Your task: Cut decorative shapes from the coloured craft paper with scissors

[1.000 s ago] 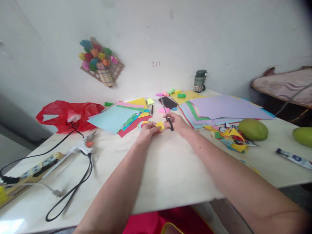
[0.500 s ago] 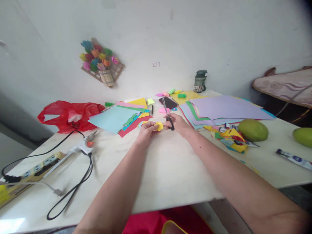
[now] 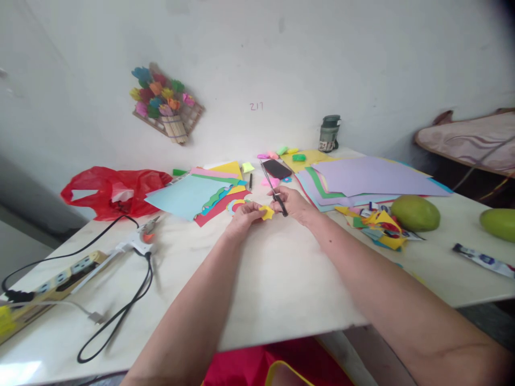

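Observation:
Near the middle of the table, my left hand (image 3: 244, 216) pinches a small yellow paper cutout (image 3: 266, 213) with a wavy, star-like edge. My right hand (image 3: 293, 205) is closed around the dark handles of a pair of scissors (image 3: 269, 179), whose blades point up and away to the left, apart from the yellow paper. Its fingertips come close to the cutout's right edge; whether they touch it I cannot tell. A ring-shaped paper piece (image 3: 233, 205) lies just behind my left hand, partly covered by it.
Coloured sheets lie in a left stack (image 3: 189, 195) and a right stack (image 3: 370, 177). A phone (image 3: 277, 169) rests behind the scissors. Paper scraps (image 3: 384, 228) and a green fruit (image 3: 416, 213) are at right. A glue gun (image 3: 140, 238), power strip (image 3: 68, 276) and red bag (image 3: 116, 187) stand left.
The scissors have tilted further left, their tips swinging away from over the phone. The yellow cutout has shifted slightly right and down, and more of the paper ring shows.

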`<state>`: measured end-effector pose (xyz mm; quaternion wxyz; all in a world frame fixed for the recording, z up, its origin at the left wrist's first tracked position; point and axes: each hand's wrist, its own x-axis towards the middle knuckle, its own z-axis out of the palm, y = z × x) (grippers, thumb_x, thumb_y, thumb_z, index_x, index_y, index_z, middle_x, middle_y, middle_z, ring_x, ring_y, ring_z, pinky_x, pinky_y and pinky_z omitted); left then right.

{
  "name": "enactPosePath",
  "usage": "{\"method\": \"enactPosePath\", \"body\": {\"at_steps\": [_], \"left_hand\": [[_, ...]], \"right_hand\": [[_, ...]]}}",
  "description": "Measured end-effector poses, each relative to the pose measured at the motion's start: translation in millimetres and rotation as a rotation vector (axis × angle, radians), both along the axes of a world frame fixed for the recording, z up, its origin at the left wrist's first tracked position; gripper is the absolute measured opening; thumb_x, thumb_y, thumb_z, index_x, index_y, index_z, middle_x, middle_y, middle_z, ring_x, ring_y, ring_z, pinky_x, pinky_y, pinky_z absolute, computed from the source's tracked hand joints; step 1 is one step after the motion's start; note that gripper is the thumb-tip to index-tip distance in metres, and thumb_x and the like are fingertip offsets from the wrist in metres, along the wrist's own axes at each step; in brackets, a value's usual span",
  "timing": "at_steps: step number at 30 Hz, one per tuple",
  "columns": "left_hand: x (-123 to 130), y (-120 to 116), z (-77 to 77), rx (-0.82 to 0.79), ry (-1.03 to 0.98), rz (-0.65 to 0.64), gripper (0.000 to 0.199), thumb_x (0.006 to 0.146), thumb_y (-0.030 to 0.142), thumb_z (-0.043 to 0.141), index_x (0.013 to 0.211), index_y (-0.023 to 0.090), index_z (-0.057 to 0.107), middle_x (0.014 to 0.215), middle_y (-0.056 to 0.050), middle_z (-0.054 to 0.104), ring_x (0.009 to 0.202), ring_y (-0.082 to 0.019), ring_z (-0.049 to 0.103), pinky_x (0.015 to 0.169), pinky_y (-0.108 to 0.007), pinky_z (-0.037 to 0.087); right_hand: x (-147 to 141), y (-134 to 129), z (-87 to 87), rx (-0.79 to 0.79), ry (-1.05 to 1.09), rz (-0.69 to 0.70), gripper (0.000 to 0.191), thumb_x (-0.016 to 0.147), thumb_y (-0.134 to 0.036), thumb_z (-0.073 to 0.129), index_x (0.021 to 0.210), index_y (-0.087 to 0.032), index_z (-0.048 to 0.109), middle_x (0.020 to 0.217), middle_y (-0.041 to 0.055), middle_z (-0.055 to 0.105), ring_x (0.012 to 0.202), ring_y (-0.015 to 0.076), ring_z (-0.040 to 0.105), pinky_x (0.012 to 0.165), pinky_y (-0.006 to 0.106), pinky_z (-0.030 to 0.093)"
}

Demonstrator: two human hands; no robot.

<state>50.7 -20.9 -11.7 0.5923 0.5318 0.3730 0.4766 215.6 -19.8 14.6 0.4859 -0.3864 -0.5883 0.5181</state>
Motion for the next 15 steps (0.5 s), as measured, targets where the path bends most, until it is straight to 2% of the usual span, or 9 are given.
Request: {"method": "enactPosePath", "body": {"at_steps": [6,15], "left_hand": [[-0.1,-0.2,0.8,-0.009,-0.021,0.012,0.031,0.054,0.032,0.076,0.065,0.015,0.052,0.063,0.002,0.057,0.057,-0.011,0.057,0.062,-0.025,0.047],[-0.6,-1.4,1.6,0.031,-0.095,0.051,0.031,0.056,0.032,0.075,0.07,0.015,0.054,0.063,0.001,0.061,0.058,-0.013,0.061,0.062,-0.027,0.049]], "right_hand": [[-2.5,2.1,-0.9,0.015,0.076,-0.058,0.033,0.052,-0.009,0.059,0.084,-0.017,0.052,0.051,-0.0062,0.055,0.046,0.0085,0.05,0.049,0.022,0.042],[2.6,1.8,0.8,-0.023,0.043,-0.066,0.03,0.055,-0.012,0.062,0.084,-0.018,0.053,0.053,-0.0039,0.058,0.044,0.0089,0.052,0.046,0.021,0.04]]}}
